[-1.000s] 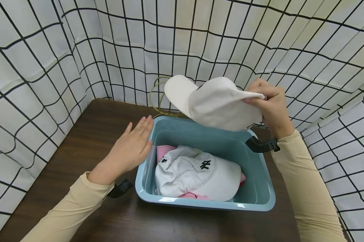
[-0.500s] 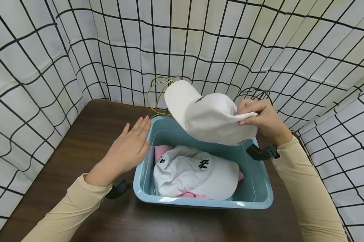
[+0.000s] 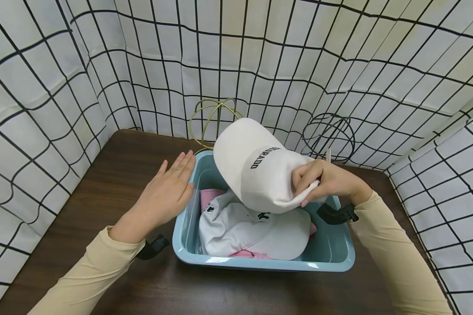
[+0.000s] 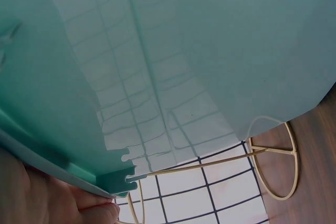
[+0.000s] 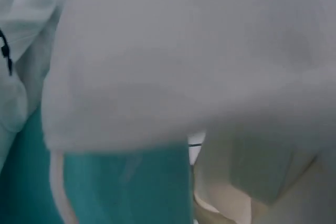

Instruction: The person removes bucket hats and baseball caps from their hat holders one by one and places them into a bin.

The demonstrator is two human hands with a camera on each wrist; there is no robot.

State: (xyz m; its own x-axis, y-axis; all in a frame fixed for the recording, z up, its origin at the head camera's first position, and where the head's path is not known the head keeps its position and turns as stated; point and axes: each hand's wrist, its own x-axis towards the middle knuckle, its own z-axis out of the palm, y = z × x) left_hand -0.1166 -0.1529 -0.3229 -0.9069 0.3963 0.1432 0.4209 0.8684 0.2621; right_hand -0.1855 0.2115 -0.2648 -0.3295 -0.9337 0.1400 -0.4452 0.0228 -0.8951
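My right hand [image 3: 328, 180] pinches the rear edge of a white baseball cap [image 3: 266, 186] with dark lettering on its front. That cap is held over the back part of a light blue plastic bin [image 3: 260, 263], its brim pointing to the upper left. Inside the bin lies another white cap [image 3: 232, 232] with a black logo, partly covered by the held one, on pink fabric [image 3: 210, 199]. My left hand [image 3: 161, 197] rests with straight fingers against the bin's left rim. Pale fabric of the held cap [image 5: 184, 61] fills much of the right wrist view, blurred.
Behind the bin stand a yellow-green wire frame [image 3: 219, 104] and a black wire frame [image 3: 353, 135]. Black grid panels [image 3: 158, 61] backed with white sheeting enclose the brown table [image 3: 134, 153] at the back and sides.
My right hand has lowered the held cap toward the bin and turned it, so the front lettering now shows. The black wire frame has come into sight. My left hand stays at the rim.
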